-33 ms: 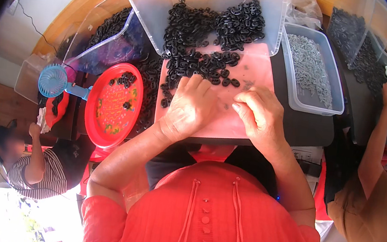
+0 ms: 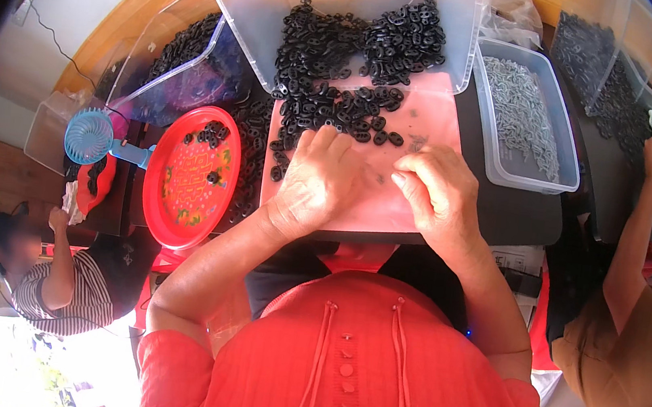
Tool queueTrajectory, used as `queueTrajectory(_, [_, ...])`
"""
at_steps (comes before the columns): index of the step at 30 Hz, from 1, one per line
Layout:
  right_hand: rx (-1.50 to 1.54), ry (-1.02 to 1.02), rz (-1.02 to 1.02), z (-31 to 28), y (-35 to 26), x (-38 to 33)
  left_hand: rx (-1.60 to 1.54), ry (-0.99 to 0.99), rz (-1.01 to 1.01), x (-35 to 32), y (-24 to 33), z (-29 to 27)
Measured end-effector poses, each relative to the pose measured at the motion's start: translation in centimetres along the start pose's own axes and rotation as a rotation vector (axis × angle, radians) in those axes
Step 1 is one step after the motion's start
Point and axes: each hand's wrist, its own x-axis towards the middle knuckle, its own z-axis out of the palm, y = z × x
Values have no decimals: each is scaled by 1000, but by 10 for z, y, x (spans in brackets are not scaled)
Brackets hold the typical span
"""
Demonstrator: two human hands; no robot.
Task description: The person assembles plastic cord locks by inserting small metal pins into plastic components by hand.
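My left hand [image 2: 319,172] rests over the pink sheet [image 2: 429,106], back up, with its fingers curled down just short of the loose black oval pieces [image 2: 329,109]. Its fingertips and anything in them are hidden. A short way to the right, my right hand [image 2: 443,192] is closed, with the thumb drawn toward the bent index finger. Whatever sits in that pinch is too small or hidden to make out. The black pieces have two holes each. More of them fill a tilted clear plastic bin [image 2: 462,25] beyond my hands.
A clear tub [image 2: 495,166] of small grey metal-looking pieces stands at the right. On the left are a red round tray [image 2: 152,174] with a few black pieces and a blue handheld fan [image 2: 90,135]. One person [image 2: 80,287] sits at left, another [image 2: 625,354] at right.
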Motion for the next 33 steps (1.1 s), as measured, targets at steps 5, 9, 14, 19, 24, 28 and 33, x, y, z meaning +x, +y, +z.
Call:
queueTrajectory(5, [30,27,-13,-5,-3,1,38,-40,-5,-2,2,-4])
queueTrajectory(9, [29,30,-22,-4,-1,1,45,-74,13,-1,1,-8])
queueTrajectory(14, [38,22,-13,-5,-2,0,107,-98,89,2,0,-7])
queueTrajectory(19, [47,30,-24,-6,-3,0,136,-95,89,2,0,-2])
queueTrajectory(24, [72,50,-32,-6,-4,0,82,0,54,-3,-6,0])
queueTrajectory(28, [70,65,-28,-4,-4,1,101,-66,72,-3,-5,-4])
queueTrajectory(33, [59,81,-35,-1,-3,1,94,-61,79,-2,-3,-7])
